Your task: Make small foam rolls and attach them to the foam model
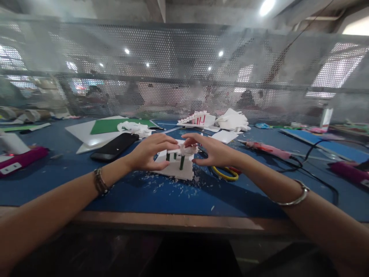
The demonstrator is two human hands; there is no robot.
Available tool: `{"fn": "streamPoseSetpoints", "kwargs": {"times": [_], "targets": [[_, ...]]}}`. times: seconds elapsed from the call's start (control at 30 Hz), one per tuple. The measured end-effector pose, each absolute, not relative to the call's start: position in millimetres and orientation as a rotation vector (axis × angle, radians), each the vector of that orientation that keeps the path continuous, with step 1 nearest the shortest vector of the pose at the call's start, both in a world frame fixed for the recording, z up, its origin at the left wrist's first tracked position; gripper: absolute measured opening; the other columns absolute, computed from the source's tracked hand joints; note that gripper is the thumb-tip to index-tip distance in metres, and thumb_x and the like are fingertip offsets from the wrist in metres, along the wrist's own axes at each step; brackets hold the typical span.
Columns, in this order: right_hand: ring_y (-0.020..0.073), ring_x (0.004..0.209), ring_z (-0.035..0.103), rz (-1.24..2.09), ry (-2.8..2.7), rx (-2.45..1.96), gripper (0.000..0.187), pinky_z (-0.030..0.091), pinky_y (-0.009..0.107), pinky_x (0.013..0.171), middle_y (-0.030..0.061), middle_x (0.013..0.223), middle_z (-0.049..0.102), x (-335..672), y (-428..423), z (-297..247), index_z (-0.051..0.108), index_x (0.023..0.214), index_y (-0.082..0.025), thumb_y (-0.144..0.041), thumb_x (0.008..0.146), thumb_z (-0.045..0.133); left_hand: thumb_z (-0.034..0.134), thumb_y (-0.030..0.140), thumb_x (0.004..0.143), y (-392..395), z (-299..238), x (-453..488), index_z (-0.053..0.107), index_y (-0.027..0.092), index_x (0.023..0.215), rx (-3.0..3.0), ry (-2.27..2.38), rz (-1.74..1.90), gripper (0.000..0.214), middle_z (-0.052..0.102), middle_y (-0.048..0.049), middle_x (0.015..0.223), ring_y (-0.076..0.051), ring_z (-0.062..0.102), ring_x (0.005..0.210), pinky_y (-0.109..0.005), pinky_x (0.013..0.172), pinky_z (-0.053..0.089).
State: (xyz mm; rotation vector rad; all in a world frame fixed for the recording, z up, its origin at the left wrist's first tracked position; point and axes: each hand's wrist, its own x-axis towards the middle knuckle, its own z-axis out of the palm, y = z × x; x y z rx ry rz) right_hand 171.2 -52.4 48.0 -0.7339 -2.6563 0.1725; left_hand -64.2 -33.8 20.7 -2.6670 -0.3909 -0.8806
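Observation:
A small foam-board model stands on the table in front of me, with a white base point(175, 171), green posts point(182, 162) and a pale top piece point(188, 149) with some red on it. My left hand point(150, 152) curves around the model's left side, fingertips at the edge of the top and thumb lower down, well apart. From the right, my right hand point(211, 150) arches over the same top, its fingers above and its thumb below near a post. Whether the fingertips press on the top is hard to see.
White shavings point(173, 188) litter the blue tabletop point(123, 200). To the left lie a black phone point(115, 147) and a green sheet point(115, 126). Yellow-handled scissors point(226, 175) and a pink corded tool point(268, 149) lie right. Behind stands a white-and-red model point(198, 118) beside white scraps point(233, 120).

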Motion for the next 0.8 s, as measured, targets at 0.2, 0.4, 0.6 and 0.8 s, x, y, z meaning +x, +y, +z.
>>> {"fn": "streamPoseSetpoints", "kwargs": {"times": [0.2, 0.4, 0.6, 0.8], "targets": [[0.0195, 0.098, 0.051, 0.052, -2.580, -0.750, 0.059, 0.040, 0.033, 0.086, 0.0126, 0.107, 0.053, 184, -49, 55, 0.031, 0.125, -0.012, -0.028, 0.072, 0.052, 0.047, 0.028, 0.074, -35, 20, -61, 0.048, 0.020, 0.099, -2.590, -0.327, -0.858, 0.026, 0.059, -0.0075, 0.099, -0.018, 0.055, 0.089, -0.032, 0.075, 0.043], [0.0198, 0.098, 0.050, 0.001, -2.592, -0.800, 0.063, 0.038, 0.033, 0.088, 0.0129, 0.107, 0.054, 193, -44, 58, 0.031, 0.128, -0.010, -0.028, 0.071, 0.053, 0.047, 0.028, 0.075, -33, 21, -61, 0.046, 0.019, 0.099, -2.557, -0.267, -0.877, 0.026, 0.058, -0.0088, 0.098, -0.019, 0.055, 0.088, -0.031, 0.074, 0.045], [0.0203, 0.093, 0.051, -0.086, -2.623, -0.904, 0.060, 0.041, 0.032, 0.081, 0.0133, 0.104, 0.055, 189, -47, 59, 0.032, 0.127, -0.007, -0.020, 0.070, 0.049, 0.039, 0.028, 0.080, -31, 16, -64, 0.037, 0.019, 0.114, -2.623, -0.342, -0.872, 0.036, 0.051, -0.0116, 0.112, -0.022, 0.048, 0.103, -0.036, 0.085, 0.042], [0.0188, 0.089, 0.052, -0.255, -2.581, -1.048, 0.053, 0.040, 0.029, 0.073, 0.0121, 0.101, 0.057, 191, -47, 59, 0.042, 0.116, -0.008, -0.002, 0.064, 0.034, 0.029, 0.038, 0.082, -22, 23, -83, 0.041, 0.015, 0.111, -2.544, -0.669, -1.067, 0.039, 0.050, -0.0128, 0.110, -0.023, 0.046, 0.103, -0.038, 0.089, 0.037]]}}
